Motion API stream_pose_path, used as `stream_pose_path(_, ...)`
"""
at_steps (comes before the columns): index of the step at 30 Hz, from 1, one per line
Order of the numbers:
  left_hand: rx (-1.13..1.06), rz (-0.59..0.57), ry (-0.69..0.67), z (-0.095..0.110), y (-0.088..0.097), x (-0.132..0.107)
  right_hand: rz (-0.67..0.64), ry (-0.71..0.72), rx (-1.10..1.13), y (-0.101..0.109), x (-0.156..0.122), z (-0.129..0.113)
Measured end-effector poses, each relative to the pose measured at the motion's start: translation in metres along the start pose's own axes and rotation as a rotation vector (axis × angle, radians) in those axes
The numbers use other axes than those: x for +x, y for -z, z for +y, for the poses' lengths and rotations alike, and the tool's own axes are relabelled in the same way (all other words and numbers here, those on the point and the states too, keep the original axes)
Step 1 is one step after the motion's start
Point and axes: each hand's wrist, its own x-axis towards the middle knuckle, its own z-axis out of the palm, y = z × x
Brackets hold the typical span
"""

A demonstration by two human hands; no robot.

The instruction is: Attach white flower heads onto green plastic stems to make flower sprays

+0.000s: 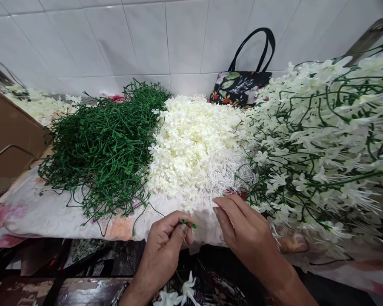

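Near the front edge of the table, my left hand (167, 244) is closed, pinching a green plastic flower stem (189, 222) between thumb and forefinger. White artificial flowers (178, 293) hang below that hand; a short green piece shows above them. My right hand (247, 231) is to the right, thumb and fingertips drawn together by the front of the white stamen pieces (223, 170). Whatever its fingertips hold, if anything, is too small to make out. Beyond my hands lies a heap of loose white petals (185, 140).
A tangled pile of green stems (105, 140) covers the left of the flowered cloth (64, 212). Assembled white flower sprays (325, 144) are heaped high on the right. A dark floral handbag (242, 87) stands against the tiled wall (185, 38). A cardboard box (11, 136) is at far left.
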Motion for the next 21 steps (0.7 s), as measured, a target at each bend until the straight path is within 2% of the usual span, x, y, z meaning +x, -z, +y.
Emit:
stream_pose_path(4,0.177,0.089,-0.068,0.005,0.002,0.006,-0.233,-0.069,-0.378,-0.008,0.001,0.009)
stream_pose_path(8,0.504,0.17,-0.282,0.008,0.005,0.011,-0.267,-0.057,-0.442,-0.012,0.003,0.006)
stream_pose_path(11,0.718,0.194,-0.384,0.005,0.006,0.018,-0.241,-0.049,-0.389,-0.012,0.002,0.005)
stream_pose_path(13,0.837,0.201,-0.391,0.003,0.005,0.022,-0.207,-0.052,-0.326,-0.011,0.0,0.005)
stream_pose_path(18,1.095,0.169,-0.28,0.004,-0.003,0.028,-0.118,-0.088,-0.045,-0.009,-0.003,0.008)
stream_pose_path(21,1.131,0.173,-0.228,0.007,-0.007,0.028,-0.058,-0.116,0.155,-0.005,0.0,0.007)
